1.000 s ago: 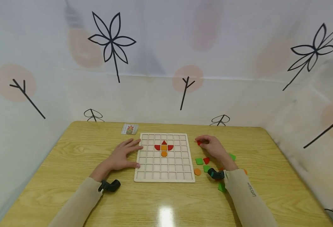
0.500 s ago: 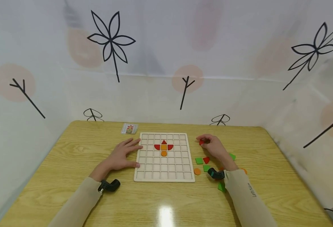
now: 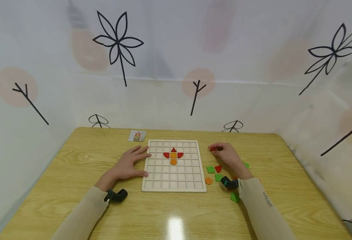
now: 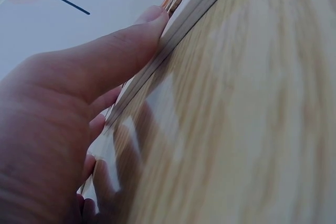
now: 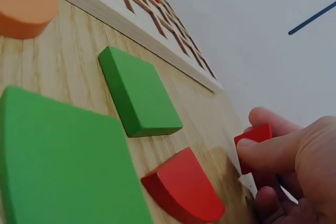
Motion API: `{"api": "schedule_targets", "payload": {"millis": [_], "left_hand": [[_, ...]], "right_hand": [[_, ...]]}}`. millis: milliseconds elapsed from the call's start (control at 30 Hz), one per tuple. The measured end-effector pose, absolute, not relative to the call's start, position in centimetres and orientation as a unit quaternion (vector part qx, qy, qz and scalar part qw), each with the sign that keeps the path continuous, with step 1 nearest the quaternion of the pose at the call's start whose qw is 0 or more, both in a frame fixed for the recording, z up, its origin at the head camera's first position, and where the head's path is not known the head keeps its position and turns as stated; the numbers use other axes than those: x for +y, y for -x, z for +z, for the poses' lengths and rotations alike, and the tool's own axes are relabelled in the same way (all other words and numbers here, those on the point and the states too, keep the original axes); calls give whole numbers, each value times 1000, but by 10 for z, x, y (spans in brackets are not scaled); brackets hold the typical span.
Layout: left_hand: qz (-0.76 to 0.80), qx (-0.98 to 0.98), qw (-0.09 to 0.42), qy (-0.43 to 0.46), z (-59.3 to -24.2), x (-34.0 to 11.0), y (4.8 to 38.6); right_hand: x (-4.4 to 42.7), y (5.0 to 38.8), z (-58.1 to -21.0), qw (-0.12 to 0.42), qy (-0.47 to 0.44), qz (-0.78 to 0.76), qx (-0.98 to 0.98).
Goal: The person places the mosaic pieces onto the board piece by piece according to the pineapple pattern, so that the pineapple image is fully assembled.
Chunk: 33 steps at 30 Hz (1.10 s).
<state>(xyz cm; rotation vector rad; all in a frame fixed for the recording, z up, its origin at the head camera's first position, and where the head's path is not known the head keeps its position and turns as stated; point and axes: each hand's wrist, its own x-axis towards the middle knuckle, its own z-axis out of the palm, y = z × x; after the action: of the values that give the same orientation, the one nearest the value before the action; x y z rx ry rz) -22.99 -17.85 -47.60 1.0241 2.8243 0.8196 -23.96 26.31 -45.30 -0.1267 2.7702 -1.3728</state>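
Beside gridded board (image 3: 174,176), right hand (image 3: 228,155) pinching red piece (image 5: 260,132)

The piece (image 5: 261,131) in the right hand (image 3: 228,157) is red, a square (image 5: 140,90) near it is green, and the board (image 3: 165,185) the left hand (image 3: 130,165) touches is cream with boxes.

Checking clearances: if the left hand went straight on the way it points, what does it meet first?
The grid board, at once: the left hand already touches its left edge. Whether the fingers would push it or slide over it is unclear from these views.
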Motion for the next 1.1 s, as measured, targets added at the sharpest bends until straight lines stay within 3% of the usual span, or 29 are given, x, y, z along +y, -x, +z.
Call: {"api": "schedule_targets", "payload": {"millis": [533,1100], "left_hand": [[267,905,18,-331,-475,-177,229],[270,904,20,-330,-473,-178,228]], "right_hand": [[215,229,-437,48,108,-477,871],[168,225,-444,86,168,-469,863]]}}
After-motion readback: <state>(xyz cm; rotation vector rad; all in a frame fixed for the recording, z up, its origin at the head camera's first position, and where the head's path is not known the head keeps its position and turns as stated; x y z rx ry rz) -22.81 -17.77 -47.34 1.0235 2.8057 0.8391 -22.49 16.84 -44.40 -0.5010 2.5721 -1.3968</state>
